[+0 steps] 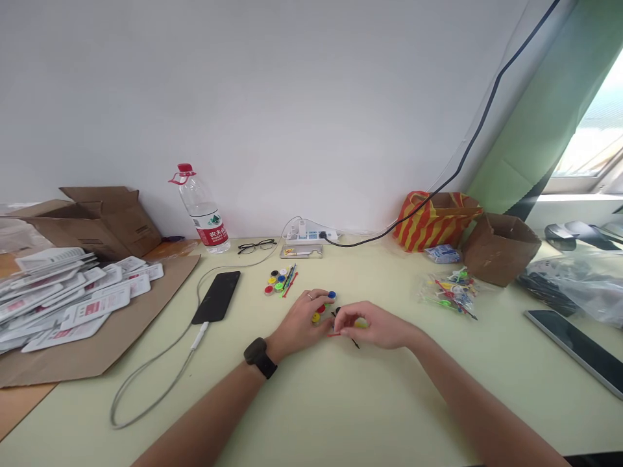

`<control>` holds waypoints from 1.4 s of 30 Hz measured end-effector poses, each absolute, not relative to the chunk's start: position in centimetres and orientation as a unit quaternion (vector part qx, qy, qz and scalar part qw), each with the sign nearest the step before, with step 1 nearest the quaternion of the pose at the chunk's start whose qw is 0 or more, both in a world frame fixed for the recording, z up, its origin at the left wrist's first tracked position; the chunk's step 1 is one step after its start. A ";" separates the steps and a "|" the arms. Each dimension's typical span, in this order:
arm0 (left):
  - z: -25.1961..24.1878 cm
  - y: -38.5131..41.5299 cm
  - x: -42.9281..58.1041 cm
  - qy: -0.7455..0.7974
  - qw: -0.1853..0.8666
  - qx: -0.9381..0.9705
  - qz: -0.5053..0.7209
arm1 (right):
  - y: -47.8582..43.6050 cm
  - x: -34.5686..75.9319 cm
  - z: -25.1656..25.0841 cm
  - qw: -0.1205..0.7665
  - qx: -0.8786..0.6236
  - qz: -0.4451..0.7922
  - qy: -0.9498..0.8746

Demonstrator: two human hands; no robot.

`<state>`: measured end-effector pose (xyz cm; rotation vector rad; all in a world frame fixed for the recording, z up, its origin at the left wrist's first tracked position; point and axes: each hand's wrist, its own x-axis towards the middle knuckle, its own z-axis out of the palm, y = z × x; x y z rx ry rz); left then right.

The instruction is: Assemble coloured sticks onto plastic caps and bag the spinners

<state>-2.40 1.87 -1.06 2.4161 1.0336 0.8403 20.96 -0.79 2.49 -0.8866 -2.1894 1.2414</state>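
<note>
My left hand (302,322), with a ring and a black wristwatch (259,357), rests on the pale table, its fingers curled over small coloured plastic discs: blue (331,295), red and yellow (316,317). My right hand (372,326) is closed in a pinch just to the right, with a yellow piece (361,322) in its fingers and thin red and black sticks (354,342) under it. The two hands nearly touch. A second cluster of coloured discs and sticks (280,280) lies just behind the left hand.
A phone (217,296) on a cable lies to the left, beside cardboard stacked with white packets (73,292). At the back stand a water bottle (202,211), glasses (256,246) and a power strip (311,235). A clear bag of parts (450,293), a cardboard box (501,248) and a tablet (577,350) lie to the right.
</note>
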 end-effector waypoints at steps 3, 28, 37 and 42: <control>-1.1 2.1 -2.5 0.371 0.214 0.846 0.318 | -1.4 20.1 2.3 0.197 -0.286 0.485 -0.803; 0.7 -1.2 -0.4 0.331 0.367 0.806 0.326 | 1.7 22.4 0.4 0.379 -0.462 0.398 -0.696; 3.2 -0.2 -3.1 0.324 0.586 0.743 0.005 | 1.6 22.3 0.1 0.375 -0.474 0.369 -0.707; 2.9 1.5 -5.1 0.404 0.427 0.804 0.088 | 1.4 21.8 0.2 0.371 -0.463 0.382 -0.709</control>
